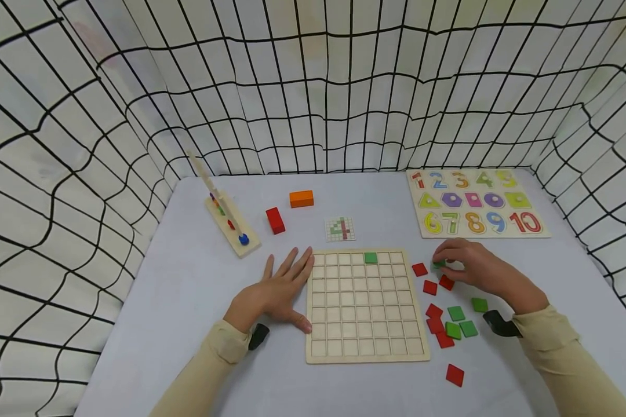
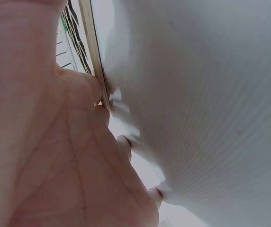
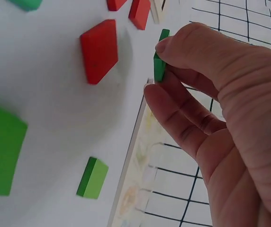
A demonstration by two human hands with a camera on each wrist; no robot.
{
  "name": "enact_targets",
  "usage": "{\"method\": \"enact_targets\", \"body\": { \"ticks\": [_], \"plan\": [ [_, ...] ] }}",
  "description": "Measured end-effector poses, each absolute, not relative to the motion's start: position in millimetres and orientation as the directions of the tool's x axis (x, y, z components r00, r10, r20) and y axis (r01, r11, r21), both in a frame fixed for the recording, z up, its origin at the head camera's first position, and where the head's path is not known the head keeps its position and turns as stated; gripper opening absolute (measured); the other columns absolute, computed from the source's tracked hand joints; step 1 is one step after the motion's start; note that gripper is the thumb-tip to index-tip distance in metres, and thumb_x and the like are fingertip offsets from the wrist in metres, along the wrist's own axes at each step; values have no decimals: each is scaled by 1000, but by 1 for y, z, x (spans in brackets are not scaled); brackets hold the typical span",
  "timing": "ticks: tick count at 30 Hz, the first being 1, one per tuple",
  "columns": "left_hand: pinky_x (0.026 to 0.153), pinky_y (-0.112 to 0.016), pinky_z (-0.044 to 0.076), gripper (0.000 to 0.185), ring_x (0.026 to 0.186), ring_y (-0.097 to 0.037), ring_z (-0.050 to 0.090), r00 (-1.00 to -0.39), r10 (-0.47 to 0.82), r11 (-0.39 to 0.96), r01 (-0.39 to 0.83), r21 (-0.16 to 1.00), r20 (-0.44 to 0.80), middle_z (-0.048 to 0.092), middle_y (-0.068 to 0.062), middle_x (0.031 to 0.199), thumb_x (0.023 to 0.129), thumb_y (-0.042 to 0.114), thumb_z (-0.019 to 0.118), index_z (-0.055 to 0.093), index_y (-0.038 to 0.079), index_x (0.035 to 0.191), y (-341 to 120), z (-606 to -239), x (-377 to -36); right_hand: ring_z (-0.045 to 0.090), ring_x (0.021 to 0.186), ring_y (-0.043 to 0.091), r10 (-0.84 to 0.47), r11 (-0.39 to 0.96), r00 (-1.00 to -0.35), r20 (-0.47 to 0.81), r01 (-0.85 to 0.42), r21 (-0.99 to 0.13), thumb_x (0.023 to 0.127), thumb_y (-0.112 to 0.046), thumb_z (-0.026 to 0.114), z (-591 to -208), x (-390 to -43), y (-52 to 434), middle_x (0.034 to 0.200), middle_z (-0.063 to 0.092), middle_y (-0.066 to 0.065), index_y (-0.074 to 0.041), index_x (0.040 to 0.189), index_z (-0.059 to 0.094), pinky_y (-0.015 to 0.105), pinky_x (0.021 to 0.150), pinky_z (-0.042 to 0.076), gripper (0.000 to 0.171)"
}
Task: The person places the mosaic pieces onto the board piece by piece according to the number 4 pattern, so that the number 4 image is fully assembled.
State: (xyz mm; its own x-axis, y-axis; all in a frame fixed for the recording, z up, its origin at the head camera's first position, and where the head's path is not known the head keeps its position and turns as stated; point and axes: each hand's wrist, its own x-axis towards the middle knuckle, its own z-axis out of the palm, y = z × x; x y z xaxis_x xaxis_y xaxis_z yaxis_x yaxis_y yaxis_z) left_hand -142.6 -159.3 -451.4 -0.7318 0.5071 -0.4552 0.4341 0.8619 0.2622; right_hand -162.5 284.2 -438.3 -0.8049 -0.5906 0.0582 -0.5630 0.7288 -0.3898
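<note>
Beside the grid board (image 1: 366,305) on the counter (image 1: 188,289), the left hand (image 1: 276,289) lies flat, its grip released, fingers against the board's left edge. The right hand (image 1: 469,267) pinches one green tile (image 3: 160,61) just right of the board. One green tile sits in the top row (image 1: 371,258). Loose nearby: seven red tiles (image 1: 430,287), four green (image 1: 456,313). Farther back stand a number puzzle (image 1: 475,202), pattern card (image 1: 340,229), red block (image 1: 275,220), orange block (image 1: 301,198) and bead stand (image 1: 232,223).

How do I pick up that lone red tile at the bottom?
Come from above and pinch two opposite edges of the red tile. It lies flat and thin on the table, with free space all round, so only its edges give grip.
</note>
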Motion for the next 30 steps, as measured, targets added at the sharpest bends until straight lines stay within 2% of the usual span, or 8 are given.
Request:
{"method": "enact_targets", "body": {
  "ticks": [11,18,30],
  "plan": [
    [128,-75,-11,147,169,-35,-18,-723,518,855,445,266,-456,-18,-4,182,75,73,85,-5,11,173,-159,-449,-145,68,102,22,-665,672,-742,88,-645,-365,85,-1,88,-433,-166,260,113,72,6,-7,107,82,40,87,66,24],
    [128,-75,-10,147,169,-36,-17,-720,517,856,446,262,-463,-17,-5,182,76,73,85,-5,11,173,-159,-449,-144,67,104,21,-677,652,-728,107,-660,-373,86,-1,87,-436,-168,240,114,71,8,-4,109,81,38,87,66,24],
    [128,-75,-11,148,169,-36,-17,-722,517,856,437,276,-460,-15,-4,183,73,73,86,-3,12,173,-158,-452,-145,65,100,22,-760,495,-604,242,-778,-386,87,1,85,-447,-178,204,110,72,10,-2,105,81,33,84,65,19]
  ]
}}
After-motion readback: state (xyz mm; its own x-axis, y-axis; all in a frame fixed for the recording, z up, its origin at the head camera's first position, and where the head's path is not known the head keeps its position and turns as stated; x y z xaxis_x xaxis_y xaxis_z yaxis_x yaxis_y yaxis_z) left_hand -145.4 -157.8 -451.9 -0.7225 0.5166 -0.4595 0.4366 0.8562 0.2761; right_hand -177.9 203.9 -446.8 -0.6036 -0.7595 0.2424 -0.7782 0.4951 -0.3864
